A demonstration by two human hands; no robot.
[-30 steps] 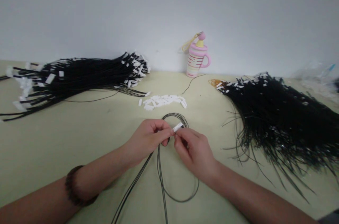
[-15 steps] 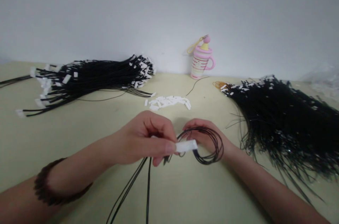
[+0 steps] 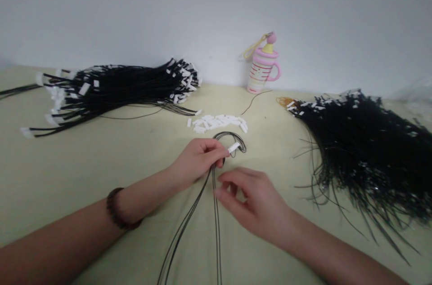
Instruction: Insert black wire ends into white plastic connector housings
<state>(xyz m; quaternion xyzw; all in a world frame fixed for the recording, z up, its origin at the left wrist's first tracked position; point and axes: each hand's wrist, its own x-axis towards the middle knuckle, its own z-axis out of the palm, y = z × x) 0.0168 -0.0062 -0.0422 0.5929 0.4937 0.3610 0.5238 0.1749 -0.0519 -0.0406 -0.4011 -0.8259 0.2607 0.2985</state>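
Your left hand [image 3: 202, 159] is pinched shut on a coil of thin black wire [image 3: 230, 134], just short of the middle of the table [image 3: 151, 159]. A white tab [image 3: 234, 147] pokes out past your thumb and lies across the coil's loop. From under that hand, long wire tails [image 3: 184, 226] run toward you and leave the view at the bottom.

Your right hand [image 3: 251, 197] is apart from the left, lower and to its right, with thumb and forefinger parted beside the tails; whether a fingertip touches a strand is hard to tell.

Just beyond the coil lies a scatter of small white pieces [image 3: 221, 122]. A thick black bundle with white ends [image 3: 128, 82] lies to your left, and a looser black heap [image 3: 367, 150] spreads to your right. A pink-lidded cup [image 3: 261, 71] stands near the wall [image 3: 135, 11], behind the white pieces.
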